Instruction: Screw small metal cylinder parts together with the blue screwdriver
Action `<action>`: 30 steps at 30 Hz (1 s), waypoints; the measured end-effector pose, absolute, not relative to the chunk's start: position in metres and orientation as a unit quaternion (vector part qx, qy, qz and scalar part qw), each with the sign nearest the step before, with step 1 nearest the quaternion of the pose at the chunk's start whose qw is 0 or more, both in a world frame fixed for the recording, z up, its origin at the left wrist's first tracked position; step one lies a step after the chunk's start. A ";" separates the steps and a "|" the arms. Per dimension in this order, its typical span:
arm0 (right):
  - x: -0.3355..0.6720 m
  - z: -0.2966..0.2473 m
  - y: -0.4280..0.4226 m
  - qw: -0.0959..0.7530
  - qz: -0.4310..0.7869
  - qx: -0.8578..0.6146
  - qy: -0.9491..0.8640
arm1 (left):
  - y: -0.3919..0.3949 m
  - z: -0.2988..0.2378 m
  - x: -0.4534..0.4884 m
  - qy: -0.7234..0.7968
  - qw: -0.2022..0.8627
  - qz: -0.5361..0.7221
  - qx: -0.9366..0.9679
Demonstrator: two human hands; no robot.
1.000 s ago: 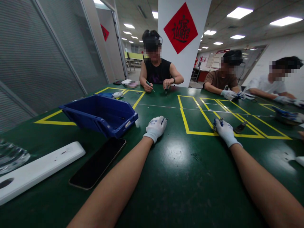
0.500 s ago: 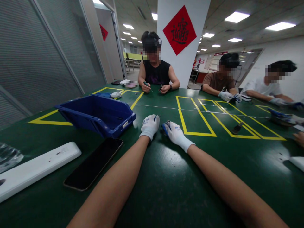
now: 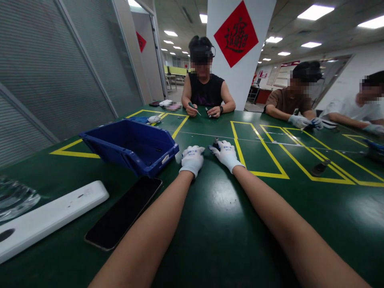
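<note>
Right grip: the gloved right grip (image 3: 226, 154) is closed around a dark cylindrical piece (image 3: 216, 141), whose metallic top rises above the fingers.
Left grip: the gloved left grip (image 3: 192, 158) is curled just left of the right one, with a gap between; whether it holds anything I cannot tell.
Tabletop: glossy dark green tabletop (image 3: 228, 240) under both grips, light glaring off it just below them; yellow tape (image 3: 270, 175) marks out boxes to the right of the right grip and beyond the left.
Left of the left grip: a blue bin (image 3: 111, 152) near it, then a dark phone (image 3: 124, 212) and a long white object (image 3: 57, 216) closer to the wearer.
Right of the right grip: a dark part (image 3: 320, 168) lies across the tape, well apart.
Room: beyond both grips, a co-worker (image 3: 207, 86) faces them before a white pillar (image 3: 232, 90), with two others to the right; grey partition (image 3: 39, 60) at far left, ceiling lights (image 3: 316, 12) overhead.
Red diamond: the red sign (image 3: 236, 34) on the pillar carries large, interwoven black Chinese characters.
Glove print: blue lettering on both gloves; the lower line looks like "N518", the upper is too small.
Bin label: the white label (image 3: 165, 159) on the bin's front is unreadable.
</note>
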State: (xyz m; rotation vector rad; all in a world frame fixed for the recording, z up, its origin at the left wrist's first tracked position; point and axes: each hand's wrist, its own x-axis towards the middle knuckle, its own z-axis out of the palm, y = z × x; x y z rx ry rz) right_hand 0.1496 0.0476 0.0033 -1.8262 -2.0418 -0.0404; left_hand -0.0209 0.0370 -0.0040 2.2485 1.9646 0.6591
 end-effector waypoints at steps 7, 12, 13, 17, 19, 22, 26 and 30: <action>0.135 0.003 0.155 0.172 -0.018 -0.724 -0.668 | 0.071 -0.003 -0.012 0.640 0.009 0.194 0.744; 0.128 -0.005 0.203 0.197 -0.008 -0.775 -0.601 | 0.093 -0.003 -0.004 0.628 0.005 0.198 0.753; 0.128 -0.007 0.207 0.204 -0.010 -0.783 -0.588 | 0.096 -0.003 -0.003 0.632 0.009 0.196 0.750; 0.134 -0.015 0.204 0.224 -0.048 -0.778 -0.585 | 0.098 -0.003 0.001 0.651 0.017 0.178 0.737; 0.148 -0.017 0.192 0.228 -0.072 -0.772 -0.589 | 0.094 -0.001 0.003 0.661 0.026 0.166 0.732; 0.187 -0.015 0.163 0.243 -0.119 -0.757 -0.595 | 0.082 0.004 0.004 0.676 0.050 0.146 0.721; 0.263 -0.002 0.095 0.256 -0.196 -0.737 -0.594 | 0.052 0.014 0.003 0.691 0.081 0.121 0.708; 0.341 0.006 -0.011 0.300 -0.282 -0.769 -0.490 | 0.016 0.018 -0.003 0.682 0.095 0.111 0.717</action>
